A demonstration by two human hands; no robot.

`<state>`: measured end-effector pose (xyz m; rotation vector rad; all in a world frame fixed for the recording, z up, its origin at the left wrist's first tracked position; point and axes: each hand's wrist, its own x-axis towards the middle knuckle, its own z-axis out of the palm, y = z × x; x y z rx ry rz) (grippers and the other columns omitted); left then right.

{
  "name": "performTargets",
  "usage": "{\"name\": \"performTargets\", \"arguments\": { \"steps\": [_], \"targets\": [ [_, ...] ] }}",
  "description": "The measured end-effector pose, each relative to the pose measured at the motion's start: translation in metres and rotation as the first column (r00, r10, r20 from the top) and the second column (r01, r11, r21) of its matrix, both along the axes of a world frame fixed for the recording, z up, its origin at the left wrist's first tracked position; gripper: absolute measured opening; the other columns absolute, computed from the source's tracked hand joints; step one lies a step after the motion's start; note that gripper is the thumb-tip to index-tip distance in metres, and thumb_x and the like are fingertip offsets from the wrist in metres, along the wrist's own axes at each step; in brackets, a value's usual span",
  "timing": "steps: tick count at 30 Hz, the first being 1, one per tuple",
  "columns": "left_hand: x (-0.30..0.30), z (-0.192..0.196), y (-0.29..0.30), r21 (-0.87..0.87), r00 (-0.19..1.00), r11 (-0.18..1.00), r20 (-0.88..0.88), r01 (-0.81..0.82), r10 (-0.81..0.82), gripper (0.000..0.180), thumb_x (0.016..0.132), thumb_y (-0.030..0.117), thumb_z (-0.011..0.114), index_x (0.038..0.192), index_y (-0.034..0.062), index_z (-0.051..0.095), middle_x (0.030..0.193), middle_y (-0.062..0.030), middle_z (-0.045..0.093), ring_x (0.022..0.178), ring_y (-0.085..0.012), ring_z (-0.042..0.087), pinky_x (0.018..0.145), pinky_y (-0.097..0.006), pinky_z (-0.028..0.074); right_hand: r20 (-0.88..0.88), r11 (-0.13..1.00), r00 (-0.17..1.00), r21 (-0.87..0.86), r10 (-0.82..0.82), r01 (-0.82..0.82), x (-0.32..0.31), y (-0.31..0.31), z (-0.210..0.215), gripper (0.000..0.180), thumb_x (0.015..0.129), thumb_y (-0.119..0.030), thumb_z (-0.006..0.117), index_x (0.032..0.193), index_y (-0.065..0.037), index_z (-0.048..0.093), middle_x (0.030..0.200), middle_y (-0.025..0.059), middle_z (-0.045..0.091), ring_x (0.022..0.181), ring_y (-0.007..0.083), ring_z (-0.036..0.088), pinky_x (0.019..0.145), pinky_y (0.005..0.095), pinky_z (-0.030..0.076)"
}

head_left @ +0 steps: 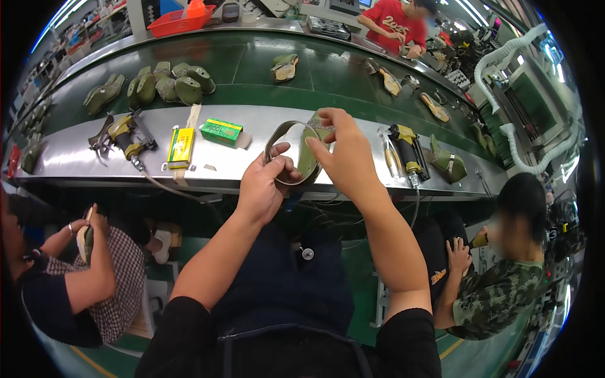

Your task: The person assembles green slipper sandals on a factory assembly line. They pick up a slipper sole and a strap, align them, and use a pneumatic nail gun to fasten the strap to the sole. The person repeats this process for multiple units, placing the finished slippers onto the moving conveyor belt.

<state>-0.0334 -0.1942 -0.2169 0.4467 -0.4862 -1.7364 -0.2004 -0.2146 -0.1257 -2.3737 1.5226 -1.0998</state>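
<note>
In front of me, over the near edge of the metal ledge, is a green sandal with a wide strap that curves out into a loop. My left hand grips the lower end, its thumb and fingers closed around the strap's base. My right hand has its fingers curled over the upper right side of the sandal, with the thumb against its green surface. Part of the sandal is hidden behind the right fingers. Left of my hands lie an opened green-and-yellow box and a yellow box.
Air staple guns lie on the ledge at left and right, trailing hoses. Pliers and a green sandal lie at right. More sandals sit on the green conveyor. Co-workers sit on both sides; another stands across.
</note>
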Motion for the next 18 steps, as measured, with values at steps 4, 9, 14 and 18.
{"name": "performTargets", "arguments": {
  "steps": [4, 9, 14, 18],
  "targets": [
    [-0.008, -0.006, 0.015, 0.005, 0.995, 0.999, -0.097, -0.034, 0.035, 0.026, 0.108, 0.005, 0.049, 0.133, -0.0002, 0.048, 0.096, -0.0078, 0.061, 0.088, -0.0197, 0.062, 0.086, -0.036, 0.055, 0.352, 0.876, 0.935, 0.465, -0.049, -0.13, -0.011, 0.019, -0.015, 0.039, 0.096, -0.017, 0.071, 0.127, 0.006, 0.062, 0.101, 0.017, 0.075, 0.083, 0.0212, 0.072, 0.076, 0.0354, 0.058],
    [-0.016, 0.002, 0.033, 0.01, 0.997, 1.0, -0.076, 0.015, -0.014, 0.025, 0.107, 0.009, 0.053, 0.131, 0.0016, 0.052, 0.099, -0.0086, 0.065, 0.093, -0.0207, 0.064, 0.09, -0.037, 0.053, 0.536, 0.859, 0.838, 0.472, -0.103, -0.197, -0.021, 0.027, -0.011, 0.037, 0.102, -0.017, 0.064, 0.129, 0.009, 0.062, 0.092, 0.012, 0.075, 0.078, 0.0144, 0.069, 0.071, 0.0296, 0.057],
    [-0.018, 0.006, 0.047, -0.025, 0.998, 0.998, 0.033, 0.061, -0.06, 0.022, 0.105, 0.013, 0.059, 0.125, 0.0041, 0.059, 0.103, -0.0083, 0.069, 0.099, -0.0203, 0.067, 0.098, -0.038, 0.051, 0.667, 0.816, 0.741, 0.467, -0.072, -0.34, -0.042, 0.019, -0.019, 0.037, 0.106, -0.015, 0.059, 0.138, 0.003, 0.062, 0.106, 0.0117, 0.074, 0.086, 0.0145, 0.07, 0.076, 0.0308, 0.058],
    [-0.024, -0.002, 0.053, -0.184, 0.979, 0.981, 0.201, 0.062, -0.024, 0.017, 0.102, 0.012, 0.064, 0.116, 0.0034, 0.065, 0.105, -0.0082, 0.072, 0.105, -0.0186, 0.067, 0.103, -0.037, 0.049, 0.786, 0.758, 0.614, 0.444, -0.073, -0.478, -0.055, 0.016, -0.019, 0.037, 0.109, -0.017, 0.058, 0.143, -0.003, 0.062, 0.118, 0.0115, 0.073, 0.098, 0.0172, 0.071, 0.086, 0.0341, 0.06]
  ]
}}
